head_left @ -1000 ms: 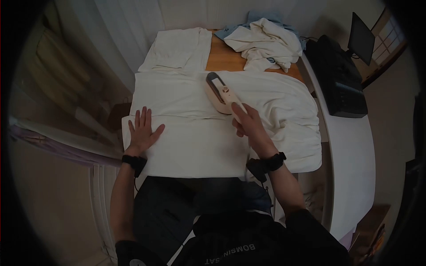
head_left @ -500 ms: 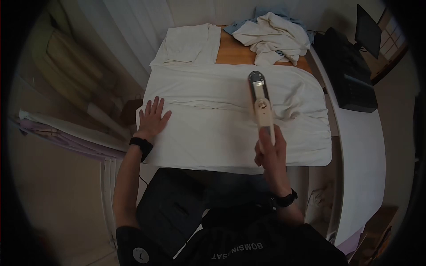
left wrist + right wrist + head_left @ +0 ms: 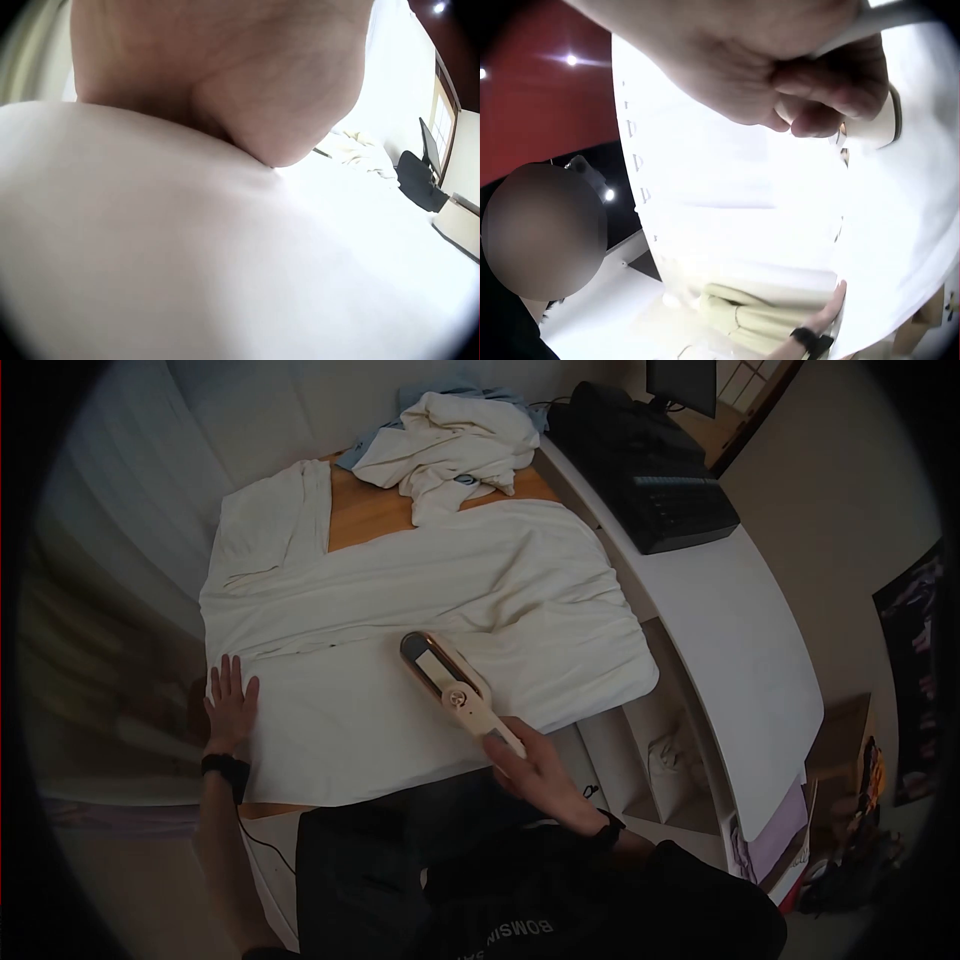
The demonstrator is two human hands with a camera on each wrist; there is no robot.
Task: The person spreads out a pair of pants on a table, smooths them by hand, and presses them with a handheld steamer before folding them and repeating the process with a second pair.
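My right hand [image 3: 540, 772] grips the handle of a cream handheld steam iron [image 3: 462, 698], thumb on top near the buttons. The iron's rounded head overlaps the middle of a white cloth [image 3: 330, 735] spread over the table. In the right wrist view, curled fingers [image 3: 832, 90] wrap the handle, and part of the iron's head [image 3: 881, 124] shows beyond them. My left hand [image 3: 231, 712] rests flat at the cloth's left edge, fingers spread. The left wrist view shows the heel of that hand [image 3: 277, 97] pressed on the white fabric. Creases [image 3: 510, 610] run across the cloth's right part.
A folded white cloth [image 3: 268, 520] lies at the table's back left. Behind, a heap of white fabric [image 3: 455, 440] and blue fabric [image 3: 415, 398] sits on bare wood [image 3: 365, 510]. To the right is a white counter [image 3: 740, 630] with a black machine [image 3: 640, 470].
The iron swung right over the creased side, then came back left and nearer the body. My left hand stays flat at the left edge. The head view has turned right.
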